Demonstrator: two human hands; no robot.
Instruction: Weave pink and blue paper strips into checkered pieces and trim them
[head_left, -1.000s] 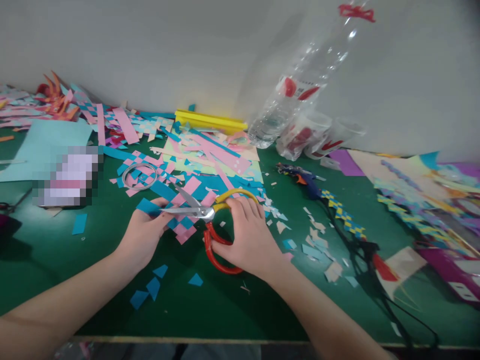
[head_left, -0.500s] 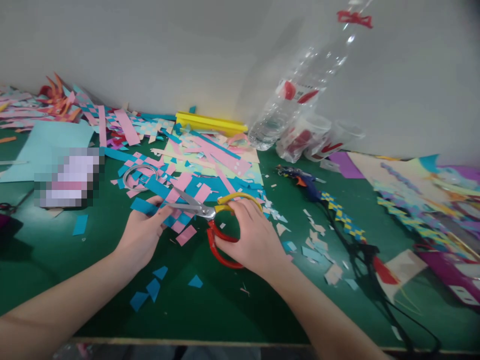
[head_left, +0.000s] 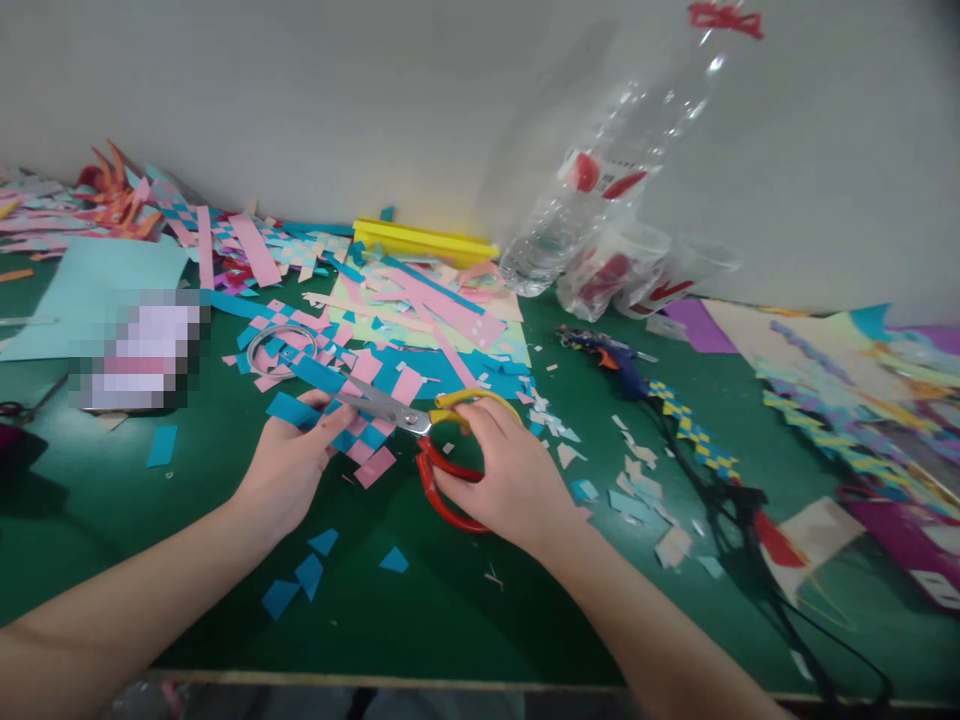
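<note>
My right hand point(head_left: 510, 480) is closed around the yellow and red handles of a pair of scissors point(head_left: 420, 425). The steel blades point left across a woven mat of pink and blue paper strips point(head_left: 360, 410) lying on the green table point(head_left: 450, 610). My left hand point(head_left: 289, 470) pinches the mat's near left edge, thumb on a blue strip end point(head_left: 289, 408). Small blue offcuts point(head_left: 304, 578) lie below my left wrist.
Loose pink, blue and yellow strips point(head_left: 420, 300) pile up behind the mat, with a tape ring point(head_left: 279, 350) at left. A clear bottle point(head_left: 600, 190) leans on the wall. A glue gun point(head_left: 611, 362) and its cable lie to the right, beside more woven paper point(head_left: 832, 400).
The scissor blades have closed down toward the mat and swung slightly; both hands shifted a little, my left hand keeping its pinch on the mat.
</note>
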